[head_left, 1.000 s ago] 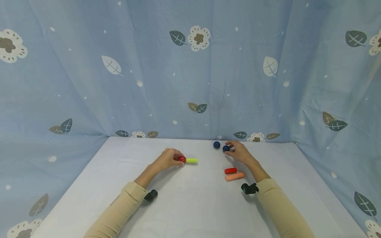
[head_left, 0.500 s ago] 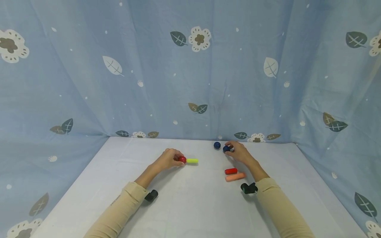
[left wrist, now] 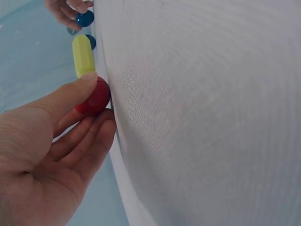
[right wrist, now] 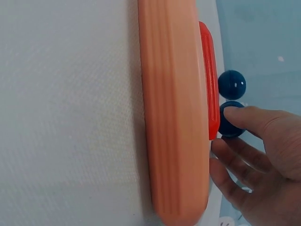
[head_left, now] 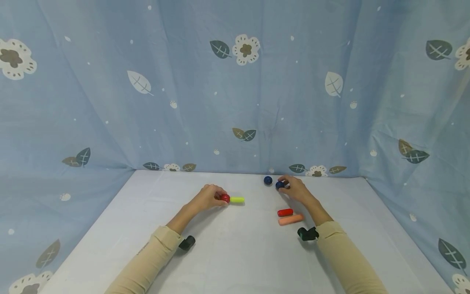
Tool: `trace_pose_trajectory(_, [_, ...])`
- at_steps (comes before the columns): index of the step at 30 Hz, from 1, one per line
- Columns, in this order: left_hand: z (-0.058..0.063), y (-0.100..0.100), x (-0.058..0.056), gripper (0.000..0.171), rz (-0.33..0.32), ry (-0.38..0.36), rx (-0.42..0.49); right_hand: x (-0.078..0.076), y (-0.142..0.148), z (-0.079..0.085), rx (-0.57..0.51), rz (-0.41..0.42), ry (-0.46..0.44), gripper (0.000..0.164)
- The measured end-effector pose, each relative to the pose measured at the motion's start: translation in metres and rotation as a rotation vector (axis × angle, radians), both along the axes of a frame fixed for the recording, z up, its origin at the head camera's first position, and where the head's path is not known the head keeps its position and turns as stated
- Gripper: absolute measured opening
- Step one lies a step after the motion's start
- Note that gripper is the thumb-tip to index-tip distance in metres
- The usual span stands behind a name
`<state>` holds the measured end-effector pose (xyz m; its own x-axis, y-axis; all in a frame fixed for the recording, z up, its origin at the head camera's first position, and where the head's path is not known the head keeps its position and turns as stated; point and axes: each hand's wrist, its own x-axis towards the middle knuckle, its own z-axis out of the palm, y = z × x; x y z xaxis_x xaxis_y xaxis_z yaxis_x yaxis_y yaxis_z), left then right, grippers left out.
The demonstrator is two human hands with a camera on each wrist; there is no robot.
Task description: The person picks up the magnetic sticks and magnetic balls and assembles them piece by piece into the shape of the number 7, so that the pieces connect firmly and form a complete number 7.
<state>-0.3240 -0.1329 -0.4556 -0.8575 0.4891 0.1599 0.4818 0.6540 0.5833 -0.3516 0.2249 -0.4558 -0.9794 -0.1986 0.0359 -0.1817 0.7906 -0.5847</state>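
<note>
Pick-up stage: left hand (head_left: 205,197) pinching red ball (head_left: 225,198) at counter (head_left: 235,253) centre, right hand (head_left: 295,188) pinching blue ball (head_left: 280,185) at 1 o'clock; next, probably clean lifts.

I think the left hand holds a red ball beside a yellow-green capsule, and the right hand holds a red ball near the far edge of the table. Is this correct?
Not quite. The right hand holds a dark blue ball, not a red one; the right wrist view shows it plainly. The rest stands: the left hand holds the red ball beside the yellow-green capsule.
</note>
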Motion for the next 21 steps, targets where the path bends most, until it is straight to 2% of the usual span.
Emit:
trace_pose_trajectory(6, [0.0000, 0.0001, 0.0025, 0.032, 0.002, -0.007, 0.002, 0.0015, 0.0005, -0.0014, 0.007, -0.007, 0.003, 0.041])
trace_pose_trajectory(15, [-0.0011, 0.0003, -0.0016, 0.029, 0.013, -0.021, 0.008, 0.0031, 0.0002, 0.0016, 0.019, 0.018, 0.048, 0.039])
trace_pose_trajectory(21, [-0.0015, 0.0004, -0.0004, 0.028, 0.004, -0.028, 0.014, 0.0072, -0.0006, 0.0023, 0.030, 0.012, 0.032, 0.040])
